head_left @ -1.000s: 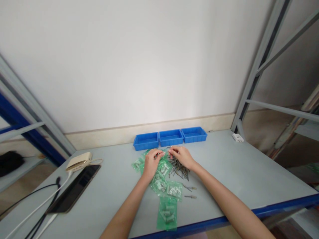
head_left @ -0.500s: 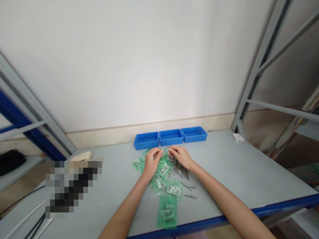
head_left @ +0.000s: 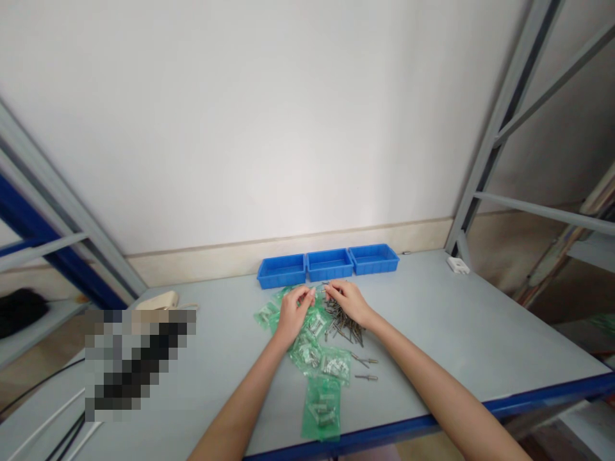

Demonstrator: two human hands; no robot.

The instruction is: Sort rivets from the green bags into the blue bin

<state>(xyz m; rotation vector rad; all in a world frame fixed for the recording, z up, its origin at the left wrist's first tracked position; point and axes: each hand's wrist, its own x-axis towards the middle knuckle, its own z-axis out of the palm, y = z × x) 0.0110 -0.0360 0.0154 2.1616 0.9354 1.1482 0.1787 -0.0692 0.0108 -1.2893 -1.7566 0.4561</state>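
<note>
My left hand (head_left: 294, 312) is closed in a pinch on the edge of a green plastic bag (head_left: 319, 296). Close beside it, my right hand (head_left: 352, 301) pinches a thin metal blind rivet (head_left: 326, 284) at the bag's opening. Under the right hand lies a heap of loose blind rivets (head_left: 343, 323). Below and around my left hand are several green bags (head_left: 307, 352) with small metal parts inside. Another filled green bag (head_left: 321, 410) lies nearest the table's front edge. Two or three single rivets (head_left: 366, 378) rest apart from the heap.
Three blue trays (head_left: 329, 264) stand in a row against the wall. A white plug-like block (head_left: 458, 265) sits at the back right. On the left are a cream-coloured object (head_left: 158, 301), a blurred-out dark item and cables. Grey metal frames (head_left: 497, 141) flank the table (head_left: 461, 320).
Both hands stay almost in place, with the rivet and bag held between them. The view has shifted very slightly; the rest looks the same.
</note>
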